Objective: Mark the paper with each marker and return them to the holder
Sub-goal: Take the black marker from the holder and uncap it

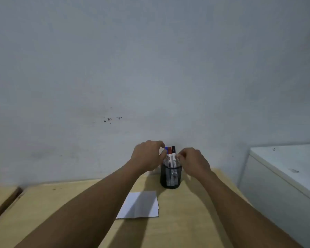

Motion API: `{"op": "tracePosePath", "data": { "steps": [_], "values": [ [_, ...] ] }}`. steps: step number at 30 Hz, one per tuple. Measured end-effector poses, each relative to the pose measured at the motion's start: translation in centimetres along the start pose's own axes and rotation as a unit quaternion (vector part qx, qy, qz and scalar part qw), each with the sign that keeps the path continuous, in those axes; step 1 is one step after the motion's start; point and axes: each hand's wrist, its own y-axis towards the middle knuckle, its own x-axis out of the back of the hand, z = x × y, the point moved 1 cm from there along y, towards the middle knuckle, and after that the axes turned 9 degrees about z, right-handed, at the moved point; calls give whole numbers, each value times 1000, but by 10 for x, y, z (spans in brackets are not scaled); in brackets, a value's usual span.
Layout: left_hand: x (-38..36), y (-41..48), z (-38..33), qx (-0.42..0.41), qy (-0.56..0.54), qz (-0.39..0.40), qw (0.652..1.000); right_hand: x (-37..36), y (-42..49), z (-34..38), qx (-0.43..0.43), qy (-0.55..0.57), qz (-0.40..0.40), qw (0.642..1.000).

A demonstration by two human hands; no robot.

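Both hands were raised at the holder [170,178], a black mesh cup that stood upright on the wooden table [195,212] close to the wall [150,68]. The left hand [147,155] sat at the cup's 10 o'clock, thumb and forefinger curled around the blue-capped marker [166,153]. Contact looked likely, but whether the fingers were closed on the marker could not be told at this resolution. The right hand [193,161] sat at the cup's 2 o'clock, fingertips drawn together beside the black-capped marker [173,155]. Whether it pinched that marker, or something else at the rim, could not be determined.

Contents of the holder: three markers stood caps up, blue at the left, the red-capped marker [169,153] in the middle, black at the right. White barrels showed through the mesh. All three were seated inside; none lay on the table.

The paper [140,204], a white sheet with a fold line, lay flat on the table at the holder's 7 o'clock, near it but not touching. No ink marks were visible on its upper face, though a forearm's shadow crossed part of it.

Judgement: the task stood at its opening step, selection of a first marker. With all markers still in the cup and the sheet apparently clean, nothing had been completed. The next move would call for lifting one marker straight up clear of its neighbours, steadying the light cup against tipping, uncapping, and carrying the tip down to the sheet.
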Motion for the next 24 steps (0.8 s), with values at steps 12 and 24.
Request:
{"op": "tracePosePath", "data": {
  "steps": [12, 24],
  "values": [
    [-37, 44, -5, -37, -20, 31, 999, -25, 47, -17, -20, 148, 44, 988],
    [18, 26, -21, 2, -155, -73, 985, 27, 12, 29, 20, 132, -16, 991]
  ]
}}
